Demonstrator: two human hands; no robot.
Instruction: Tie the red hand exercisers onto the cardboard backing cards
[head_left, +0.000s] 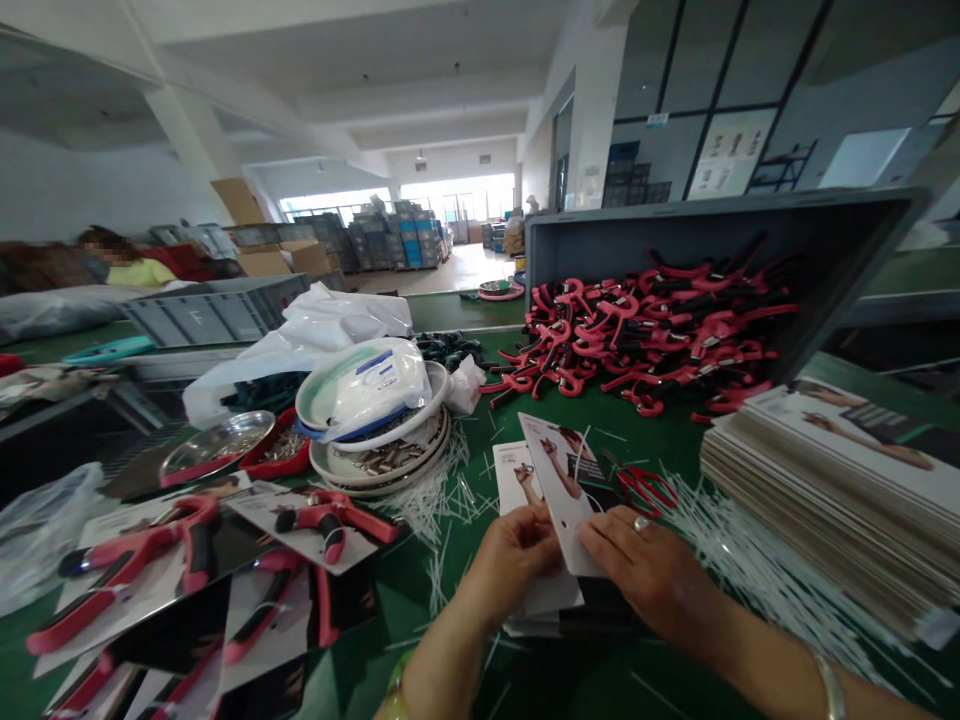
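A printed card (559, 490) stands tilted between my hands, with a white cable tie through it near its top and bottom. My left hand (517, 555) is closed at the card's left edge, its fingertips partly behind it. My right hand (649, 575) pinches the card's lower right side, fingers pressed together on its face. Beneath lies a small stack of similar cards (517, 480). Just right of it are red-handled scissors (649, 488) and many loose white cable ties (757, 570).
A grey crate (825, 290) on its side spills red-and-black pliers (622, 330). A tall card stack (832, 490) stands right. Stacked bowls (379, 465) and a red tray (281, 450) sit left, behind carded pliers (135, 560). A person (127, 265) is far left.
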